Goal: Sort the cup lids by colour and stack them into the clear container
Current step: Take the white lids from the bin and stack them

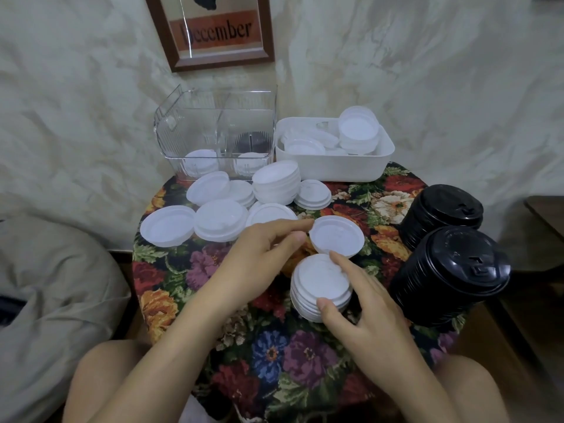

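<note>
My right hand (363, 306) grips a short stack of white lids (320, 285) at the middle of the table, thumb at its near edge and forefinger on its top. Just above it my left hand (259, 254) pinches a single white lid (337, 238), tilted with its hollow side towards me. More white lids (219, 222) lie loose and in low piles (276, 181) behind my hands. The clear container (213, 132) stands at the back with a divider, a few white lids and some black lids at its bottom. Two tall stacks of black lids (451, 273) lean at the right.
A white tub (335, 166) with more white lids stands right of the clear container. The small round table wears a floral cloth (274, 346). A framed picture (213, 32) hangs on the wall behind. A grey cushion (55, 300) lies at the left, my knees below.
</note>
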Demonstrator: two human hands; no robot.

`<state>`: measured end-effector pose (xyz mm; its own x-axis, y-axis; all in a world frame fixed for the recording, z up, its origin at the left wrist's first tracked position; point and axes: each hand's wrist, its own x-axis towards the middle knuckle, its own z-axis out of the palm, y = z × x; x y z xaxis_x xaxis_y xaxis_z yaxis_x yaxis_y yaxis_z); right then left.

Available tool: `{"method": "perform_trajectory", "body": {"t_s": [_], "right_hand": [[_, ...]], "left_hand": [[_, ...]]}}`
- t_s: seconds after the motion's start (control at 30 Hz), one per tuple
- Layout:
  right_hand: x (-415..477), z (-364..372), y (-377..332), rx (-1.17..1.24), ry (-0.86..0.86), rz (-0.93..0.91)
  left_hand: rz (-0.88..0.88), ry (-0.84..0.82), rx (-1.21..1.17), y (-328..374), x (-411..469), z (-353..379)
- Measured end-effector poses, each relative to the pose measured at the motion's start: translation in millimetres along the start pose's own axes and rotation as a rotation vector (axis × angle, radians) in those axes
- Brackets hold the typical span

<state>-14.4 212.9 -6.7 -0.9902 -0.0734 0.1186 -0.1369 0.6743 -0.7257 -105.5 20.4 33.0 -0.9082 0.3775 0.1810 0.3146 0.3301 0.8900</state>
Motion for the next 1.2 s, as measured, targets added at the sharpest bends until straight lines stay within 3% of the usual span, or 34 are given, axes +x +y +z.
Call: {"method": "perform_trajectory", "body": {"t_s": [0.4,0.57,0.73,1.03,1.2], "right_hand": [[1,2,3,-0.011,0.014,-0.019],[1,2,5,-0.017,0.002,-0.009],[2,1,5,-0.026,-0.01,-0.012],[2,1,6,-0.022,-0.006,-0.022],[2,1,4,-0.024,-0.015,-0.027]], "left_hand": [[0.051,-0.047,0.324,-2,37,11],[0.11,-0.05,0.736,12,94,27],[-0.047,-0.184,0.946,3,133,38],[0.054,-0.203,0.63,-4,140,39],[-0.019,-0.121,0.779,-9,148,38]]}}
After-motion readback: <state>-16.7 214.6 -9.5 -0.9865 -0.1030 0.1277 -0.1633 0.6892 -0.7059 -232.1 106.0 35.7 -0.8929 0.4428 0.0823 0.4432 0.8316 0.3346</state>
